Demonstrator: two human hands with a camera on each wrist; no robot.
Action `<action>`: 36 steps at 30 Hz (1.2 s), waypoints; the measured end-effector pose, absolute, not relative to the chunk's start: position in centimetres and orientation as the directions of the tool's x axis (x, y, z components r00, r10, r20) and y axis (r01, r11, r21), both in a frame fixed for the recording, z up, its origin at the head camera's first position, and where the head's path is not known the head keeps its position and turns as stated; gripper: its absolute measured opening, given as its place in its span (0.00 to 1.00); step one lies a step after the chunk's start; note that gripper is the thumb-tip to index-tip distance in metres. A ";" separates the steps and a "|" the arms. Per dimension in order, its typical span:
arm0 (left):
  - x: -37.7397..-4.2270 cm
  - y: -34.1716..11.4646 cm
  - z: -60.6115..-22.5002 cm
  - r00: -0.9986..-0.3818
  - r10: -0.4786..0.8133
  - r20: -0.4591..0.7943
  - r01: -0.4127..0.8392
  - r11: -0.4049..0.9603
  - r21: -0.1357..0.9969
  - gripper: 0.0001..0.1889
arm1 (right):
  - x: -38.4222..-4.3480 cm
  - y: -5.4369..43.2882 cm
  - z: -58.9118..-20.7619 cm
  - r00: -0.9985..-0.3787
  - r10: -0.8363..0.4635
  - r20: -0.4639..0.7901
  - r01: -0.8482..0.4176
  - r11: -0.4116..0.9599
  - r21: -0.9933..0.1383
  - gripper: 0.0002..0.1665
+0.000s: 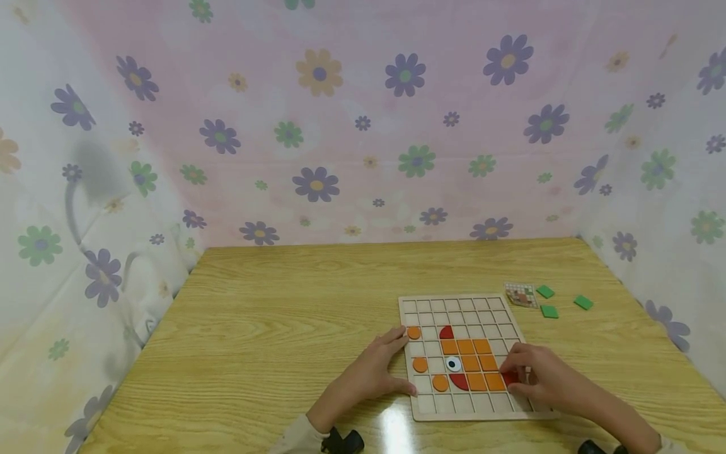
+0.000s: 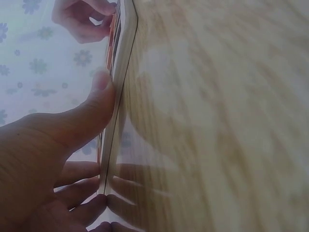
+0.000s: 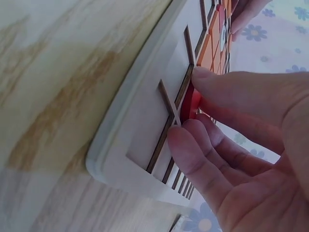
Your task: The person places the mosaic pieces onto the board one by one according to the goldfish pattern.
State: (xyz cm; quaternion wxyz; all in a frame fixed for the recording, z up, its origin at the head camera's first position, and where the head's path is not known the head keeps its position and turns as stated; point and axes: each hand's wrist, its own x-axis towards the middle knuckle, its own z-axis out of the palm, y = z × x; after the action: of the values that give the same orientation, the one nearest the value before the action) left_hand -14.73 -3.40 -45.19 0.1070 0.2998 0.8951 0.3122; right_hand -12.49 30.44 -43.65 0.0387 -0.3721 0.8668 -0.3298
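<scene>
A wooden grid board lies on the table, partly filled with coloured pieces. My right hand pinches a red piece at a cell right of the lowest orange row; fingers cover much of its outline. Beside the board's left edge rests my left hand, its thumb and fingertips touching the rim. Orange squares form a block in the grid. Next to them sit a white eye disc, a red quarter-round above and another red quarter-round below. Orange discs occupy cells on the left.
Beyond the board's far right corner lies a small printed pattern card. Three green squares are scattered beside it. Flowered cloth hangs behind the wood-grain table and along both sides.
</scene>
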 end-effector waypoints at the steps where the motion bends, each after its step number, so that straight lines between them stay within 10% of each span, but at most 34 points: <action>1: -14.7 -3.4 -45.2 -0.798 0.603 -0.005 0.469 0.625 0.623 0.49 | -12.5 30.5 -43.6 -0.719 -0.672 0.179 -0.621 0.505 -0.600 0.08; 36: -14.7 -3.2 -45.6 -0.807 0.590 -0.021 0.454 0.644 0.615 0.49 | -18.6 39.4 -44.5 -0.920 -0.325 0.217 -0.389 0.813 -0.433 0.19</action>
State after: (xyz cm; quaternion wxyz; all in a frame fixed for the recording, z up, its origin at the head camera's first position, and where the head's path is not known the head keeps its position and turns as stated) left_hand -14.74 -3.21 -45.63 0.1103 0.2900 0.8999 0.3064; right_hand -18.62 39.35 -44.53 -0.0668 -0.1880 0.9498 -0.2409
